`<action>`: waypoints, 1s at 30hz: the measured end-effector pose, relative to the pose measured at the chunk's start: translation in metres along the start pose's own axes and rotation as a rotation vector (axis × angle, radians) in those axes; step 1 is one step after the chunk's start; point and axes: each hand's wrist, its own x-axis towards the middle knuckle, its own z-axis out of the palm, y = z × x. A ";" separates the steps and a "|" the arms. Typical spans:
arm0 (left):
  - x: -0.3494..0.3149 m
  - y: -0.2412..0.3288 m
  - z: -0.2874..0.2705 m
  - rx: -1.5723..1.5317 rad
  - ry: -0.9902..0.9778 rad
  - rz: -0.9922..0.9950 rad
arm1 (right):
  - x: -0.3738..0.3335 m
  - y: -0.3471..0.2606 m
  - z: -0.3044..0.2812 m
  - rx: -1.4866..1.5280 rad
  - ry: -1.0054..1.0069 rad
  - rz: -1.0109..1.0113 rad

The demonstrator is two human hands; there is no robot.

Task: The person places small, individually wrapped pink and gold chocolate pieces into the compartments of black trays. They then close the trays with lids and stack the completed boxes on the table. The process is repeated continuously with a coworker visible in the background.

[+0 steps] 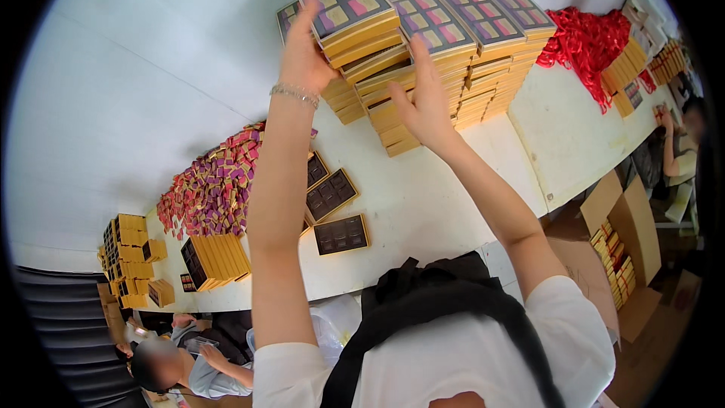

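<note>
A tall block of stacked flat gift boxes (434,34) stands at the far side of the table, with gold sides and printed lids in purple, pink and gold. At its near left corner, an uneven pile of boxes (349,4) juts out. My left hand (303,57) lies along the left side of this pile, fingers stretched out and partly hidden by the boxes. My right hand (429,102) is in front of the stack's near face, fingers extended and thumb apart. Whether its fingertips touch the boxes I cannot tell.
On the white table (423,204) lie dark compartment trays (331,195) and a heap of small wrapped pieces (215,181). Tray stacks (215,261) stand left. Red ribbons (585,45) lie right, above an open carton (615,257). Other people (196,366) work at both sides.
</note>
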 end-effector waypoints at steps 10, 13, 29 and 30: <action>0.005 -0.002 0.014 0.000 0.015 -0.063 | 0.022 0.006 -0.001 -0.091 0.046 0.038; 0.015 0.004 -0.006 -0.014 -0.080 -0.141 | 0.037 0.003 -0.005 0.109 0.012 0.086; 0.017 -0.002 0.003 0.000 -0.065 -0.126 | 0.121 -0.012 -0.031 1.023 -0.538 0.667; 0.024 -0.003 0.001 -0.010 -0.046 -0.127 | 0.125 -0.010 -0.026 0.938 -0.502 0.676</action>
